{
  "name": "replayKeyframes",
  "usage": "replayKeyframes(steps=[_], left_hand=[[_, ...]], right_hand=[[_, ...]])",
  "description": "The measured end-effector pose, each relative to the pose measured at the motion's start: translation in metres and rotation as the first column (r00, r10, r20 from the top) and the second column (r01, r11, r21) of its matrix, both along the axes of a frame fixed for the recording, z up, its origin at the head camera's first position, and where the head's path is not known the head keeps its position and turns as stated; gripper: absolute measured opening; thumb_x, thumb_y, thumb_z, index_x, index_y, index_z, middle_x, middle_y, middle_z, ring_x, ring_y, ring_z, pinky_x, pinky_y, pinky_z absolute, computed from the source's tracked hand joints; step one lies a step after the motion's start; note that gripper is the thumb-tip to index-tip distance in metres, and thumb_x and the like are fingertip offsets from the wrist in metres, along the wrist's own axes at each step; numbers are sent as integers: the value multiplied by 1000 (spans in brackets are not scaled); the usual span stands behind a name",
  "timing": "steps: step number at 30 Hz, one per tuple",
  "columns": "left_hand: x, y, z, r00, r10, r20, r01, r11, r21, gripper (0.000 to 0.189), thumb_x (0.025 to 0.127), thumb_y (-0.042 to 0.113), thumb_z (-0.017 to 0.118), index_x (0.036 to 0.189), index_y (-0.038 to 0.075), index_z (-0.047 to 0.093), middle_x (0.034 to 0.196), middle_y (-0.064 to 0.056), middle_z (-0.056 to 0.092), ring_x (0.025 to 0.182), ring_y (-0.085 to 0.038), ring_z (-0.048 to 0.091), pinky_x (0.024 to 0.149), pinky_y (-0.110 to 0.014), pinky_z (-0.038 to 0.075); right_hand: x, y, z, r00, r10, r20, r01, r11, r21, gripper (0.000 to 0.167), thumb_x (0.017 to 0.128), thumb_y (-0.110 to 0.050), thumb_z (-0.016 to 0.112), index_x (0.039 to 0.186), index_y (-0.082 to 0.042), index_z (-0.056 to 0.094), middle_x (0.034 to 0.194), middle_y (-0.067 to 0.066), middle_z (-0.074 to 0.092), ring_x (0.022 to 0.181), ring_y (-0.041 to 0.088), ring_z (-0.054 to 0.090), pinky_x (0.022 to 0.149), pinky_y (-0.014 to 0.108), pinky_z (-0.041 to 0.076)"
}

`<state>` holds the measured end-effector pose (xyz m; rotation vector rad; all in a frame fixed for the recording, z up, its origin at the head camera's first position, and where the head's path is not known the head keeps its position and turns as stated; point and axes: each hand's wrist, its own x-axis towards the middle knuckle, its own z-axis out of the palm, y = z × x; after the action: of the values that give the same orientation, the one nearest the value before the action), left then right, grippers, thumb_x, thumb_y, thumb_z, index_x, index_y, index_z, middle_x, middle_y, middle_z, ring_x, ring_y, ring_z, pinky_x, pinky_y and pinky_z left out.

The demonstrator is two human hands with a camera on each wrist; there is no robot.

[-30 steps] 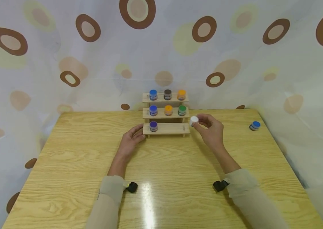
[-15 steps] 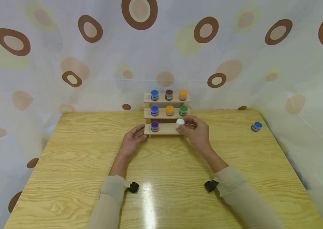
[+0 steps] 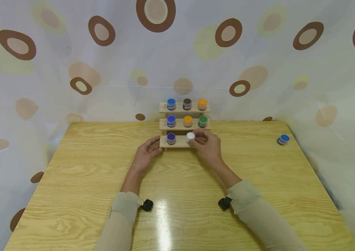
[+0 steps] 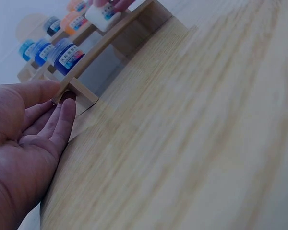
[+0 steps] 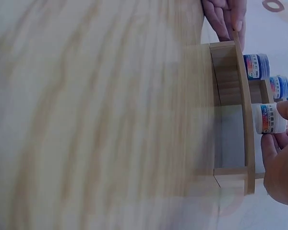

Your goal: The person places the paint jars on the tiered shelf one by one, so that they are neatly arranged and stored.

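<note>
A three-step wooden rack (image 3: 180, 142) stands at the back of the table, holding small paint jars. My left hand (image 3: 145, 157) grips the left end of its lowest step, thumb on top and fingertips beneath, as the left wrist view shows. My right hand (image 3: 209, 147) pinches a white paint jar (image 3: 190, 137) between thumb and fingers at the middle of that step. In the right wrist view the jar (image 5: 268, 119) is upright against the step; whether it rests fully on the wood is hard to tell. A purple-lidded jar (image 3: 171, 138) sits left of it.
The middle step bears a blue jar (image 3: 171, 121), an orange jar (image 3: 187, 121) and a green jar (image 3: 202, 121). On top are a light blue jar (image 3: 171, 104), a dark brown jar (image 3: 187, 104) and a yellow-orange jar (image 3: 202, 104). Another blue jar (image 3: 283, 139) lies far right.
My right hand has brought the white jar leftward, from beside the rack's right end to the middle of the lowest step. The left hand has kept its place on the rack.
</note>
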<state>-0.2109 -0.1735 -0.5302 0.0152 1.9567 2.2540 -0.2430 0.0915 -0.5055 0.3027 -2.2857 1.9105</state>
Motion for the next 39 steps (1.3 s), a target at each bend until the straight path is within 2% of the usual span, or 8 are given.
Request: replayKeyframes(steps=[11,21,29,34,39], left_hand=[[0,1,3,1000,4,17,-4,1000,12,57,104,-3,62,159,3,46,165,-14,43,145,-34,51,100,-21,55],[-1,2,1,1000,1,11,-1,1000,13,57,104,-3,62,159,3,46,164,-15,43,145,-34,51,101,-22,55],[0,1,0,1000,15,11,-15,1000,5,56,104,-3,62,158,5,47,163,-14,45,145,-32,51,103,-22,55],[0,2,0,1000,21,20,-21,1000,-6,57,104,-2,63,158,6,47,164,-12,44,145,-30,52,103,-23,54],[-1,3,0,999,23,28,-23,1000,-11,57,104,-1,63,158,6,48,163,-12,45,144,-29,53,104,-23,54]], right_hand=[[1,-11,-3,1000,18,14,-18,999,30,34,90,2,82,122,4,70,121,20,70,113,33,71,92,25,61],[2,-4,-3,999,38,37,-40,999,36,38,91,0,82,126,5,68,126,21,69,119,35,68,99,30,59],[3,24,-4,998,-1,69,0,1000,14,37,93,-2,80,127,5,68,128,26,68,120,36,67,97,23,58],[2,46,-6,996,-52,67,53,999,-13,36,95,-4,79,128,6,68,127,26,68,120,38,68,96,22,58],[2,71,-5,989,-122,77,126,991,-41,36,96,-7,79,126,9,68,126,27,68,114,30,70,93,20,59]])
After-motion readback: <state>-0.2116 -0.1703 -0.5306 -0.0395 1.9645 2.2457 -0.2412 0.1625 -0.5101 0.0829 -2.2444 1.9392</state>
